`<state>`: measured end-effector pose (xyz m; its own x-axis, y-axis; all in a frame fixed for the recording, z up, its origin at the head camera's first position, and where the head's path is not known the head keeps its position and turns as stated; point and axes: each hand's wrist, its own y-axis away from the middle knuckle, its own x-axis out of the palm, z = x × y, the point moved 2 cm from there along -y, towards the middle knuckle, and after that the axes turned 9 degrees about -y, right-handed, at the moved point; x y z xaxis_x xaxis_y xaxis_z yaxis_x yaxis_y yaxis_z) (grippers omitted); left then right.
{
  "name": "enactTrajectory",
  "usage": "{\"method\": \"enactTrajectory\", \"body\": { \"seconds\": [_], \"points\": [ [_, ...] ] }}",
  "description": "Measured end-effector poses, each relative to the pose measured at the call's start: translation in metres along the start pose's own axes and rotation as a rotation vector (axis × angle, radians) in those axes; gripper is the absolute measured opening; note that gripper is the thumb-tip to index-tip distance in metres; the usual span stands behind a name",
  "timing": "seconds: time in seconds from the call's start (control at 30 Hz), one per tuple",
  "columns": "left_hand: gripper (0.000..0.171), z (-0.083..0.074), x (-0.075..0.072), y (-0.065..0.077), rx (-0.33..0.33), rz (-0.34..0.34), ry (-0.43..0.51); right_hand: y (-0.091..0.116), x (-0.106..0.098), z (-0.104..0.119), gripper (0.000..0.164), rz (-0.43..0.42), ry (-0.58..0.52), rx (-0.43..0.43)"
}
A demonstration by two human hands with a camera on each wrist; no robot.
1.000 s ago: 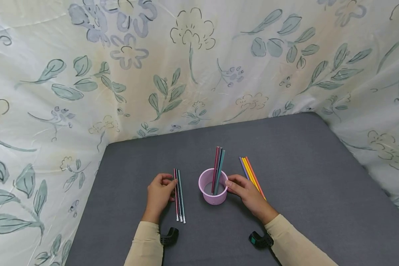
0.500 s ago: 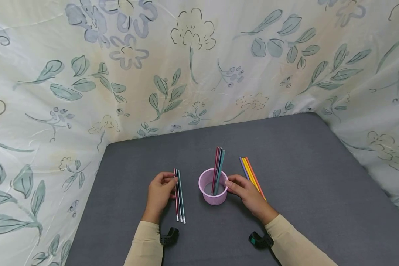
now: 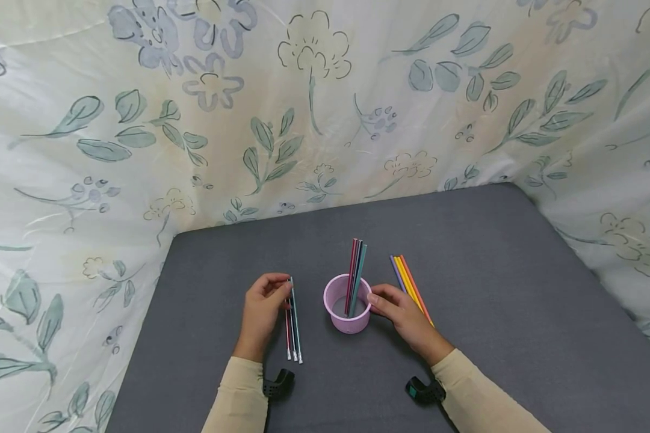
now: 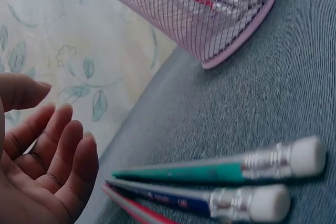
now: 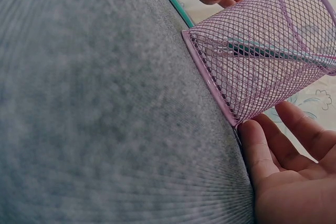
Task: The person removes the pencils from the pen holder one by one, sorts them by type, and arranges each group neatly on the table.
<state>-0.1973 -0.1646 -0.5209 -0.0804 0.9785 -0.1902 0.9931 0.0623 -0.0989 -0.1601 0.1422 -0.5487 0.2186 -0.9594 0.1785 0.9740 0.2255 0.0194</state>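
Note:
My left hand (image 3: 261,313) hovers at the far ends of a short row of pencils (image 3: 294,337): red, dark blue and teal with white erasers. In the left wrist view, its fingers (image 4: 73,156) curve loosely, thumb apart, with nothing between them. A pink mesh pencil cup (image 3: 349,325) stands upright to the right, and several pencils (image 3: 356,270) in red, dark and teal lean inside it. My right hand (image 3: 406,319) touches the cup's right side. Its fingertips (image 5: 252,127) rest against the mesh low near the base in the right wrist view, not wrapped round it.
Beyond the right hand lie purple, yellow and orange pencils (image 3: 408,279), partly hidden by that hand. Everything is on a dark grey table (image 3: 466,240). A floral cloth (image 3: 325,120) rises along its back and sides.
The left hand has shifted slightly away from the body and to the right, and now covers the red pencil's far end. The right hand, the cup and the pencils stay put.

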Motion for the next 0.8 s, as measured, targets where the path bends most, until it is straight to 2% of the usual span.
{"method": "enactTrajectory", "body": {
  "seconds": [0.53, 0.8],
  "points": [
    [0.021, -0.020, 0.018, -0.005, 0.080, 0.073, 0.010, 0.000, 0.000, 0.000, 0.039, 0.001, 0.006, 0.008],
    [0.024, -0.037, 0.031, -0.006, 0.134, 0.146, -0.048, 0.001, -0.001, -0.001, 0.040, 0.001, 0.009, 0.010]
  ]
}}
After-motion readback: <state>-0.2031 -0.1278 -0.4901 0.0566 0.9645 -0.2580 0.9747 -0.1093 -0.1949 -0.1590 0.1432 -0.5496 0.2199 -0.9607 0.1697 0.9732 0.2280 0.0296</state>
